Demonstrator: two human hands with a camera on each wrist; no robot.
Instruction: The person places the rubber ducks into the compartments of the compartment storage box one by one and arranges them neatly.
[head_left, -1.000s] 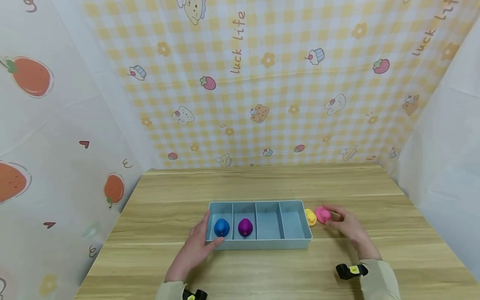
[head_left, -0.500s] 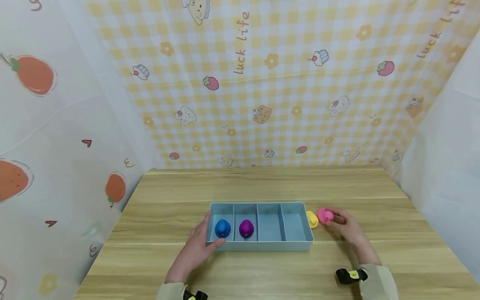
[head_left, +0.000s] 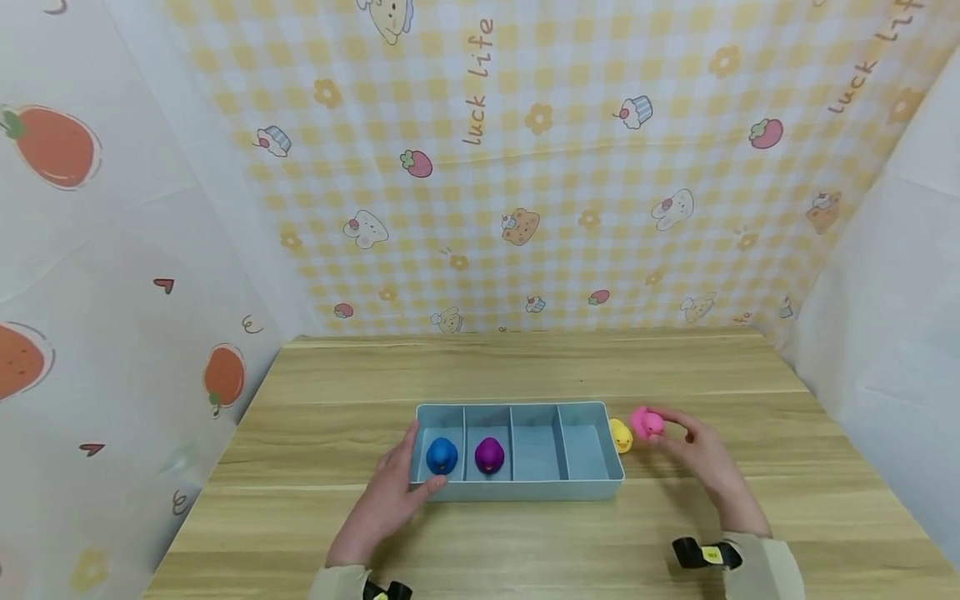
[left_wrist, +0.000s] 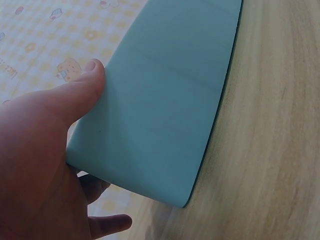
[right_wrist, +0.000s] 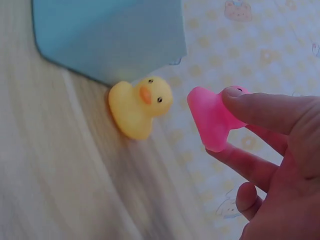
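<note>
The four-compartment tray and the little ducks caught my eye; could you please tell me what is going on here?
A person's right grip pinches the pink toy duck, which appears raised off the wood-grain table, while their left grip holds the left end of the four-compartment tray. The blue toy duck sits in the leftmost compartment and the purple toy duck in the one next to it. The yellow toy duck stands on the table beside the tray's right end.

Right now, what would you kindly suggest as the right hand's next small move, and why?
Perhaps carry the pink duck over the third compartment from the left in the tray: the right hand pinches it, seemingly lifted, and no duck sits there.
</note>
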